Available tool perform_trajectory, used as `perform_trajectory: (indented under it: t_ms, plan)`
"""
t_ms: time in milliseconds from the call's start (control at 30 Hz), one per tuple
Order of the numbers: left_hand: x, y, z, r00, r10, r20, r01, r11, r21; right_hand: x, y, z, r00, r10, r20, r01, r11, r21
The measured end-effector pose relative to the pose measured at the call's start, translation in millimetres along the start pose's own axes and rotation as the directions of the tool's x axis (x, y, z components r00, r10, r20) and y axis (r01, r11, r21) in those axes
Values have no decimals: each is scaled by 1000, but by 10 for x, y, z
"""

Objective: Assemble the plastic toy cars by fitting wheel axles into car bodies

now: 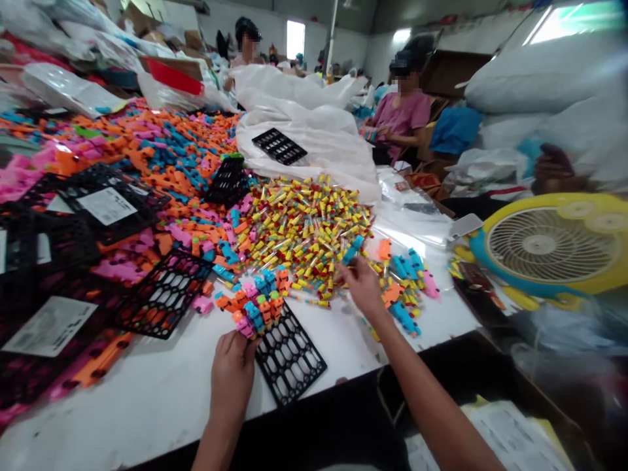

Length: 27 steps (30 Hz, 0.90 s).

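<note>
My left hand [233, 366] is closed on the left edge of a black grid tray [292, 356] lying slantwise on the white table. Several orange, blue and pink plastic toy cars [255, 307] stand packed in the tray's far part; the near slots hold nothing. My right hand [363, 288] is over the front of a heap of small yellow-and-red capped clear tubes [304, 229]. Its fingers are closed on a blue plastic toy car [352, 250]. Loose blue, orange and pink toy cars [405, 317] lie right of that hand.
A big pile of coloured toy cars [171, 144] covers the table's left and back. Black trays [164, 294], some with white labels [52, 326], lie on it. A white sack [304, 131] stands behind the tubes. On the right is a yellow fan [544, 245]. Two people [402, 118] sit beyond.
</note>
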<state>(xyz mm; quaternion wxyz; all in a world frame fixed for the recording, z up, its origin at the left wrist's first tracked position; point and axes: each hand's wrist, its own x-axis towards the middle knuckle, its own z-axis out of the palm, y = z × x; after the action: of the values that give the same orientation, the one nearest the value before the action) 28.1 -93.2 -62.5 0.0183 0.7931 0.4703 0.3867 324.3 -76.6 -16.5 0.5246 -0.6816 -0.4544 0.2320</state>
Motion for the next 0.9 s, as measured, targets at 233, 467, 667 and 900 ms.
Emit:
perform_trajectory:
  t_ms: [233, 467, 667, 900]
  plan:
    - [0, 31, -23, 1000, -20, 24, 20, 1000, 18, -701, -130, 733, 906, 14, 423, -170, 927, 335]
    - [-21, 48, -17, 993, -102, 59, 102, 995, -6, -640, -72, 704, 874, -110, 474, 13, 979, 204]
    - [-5, 20, -28, 998, -39, 56, 40, 999, -21, -706, -35, 865, 838, -355, 414, 358, 931, 75]
    - [45, -34, -4, 997, 73, 8, -73, 996, 47, -341, 10, 365, 903, -308, 301, 370, 912, -177]
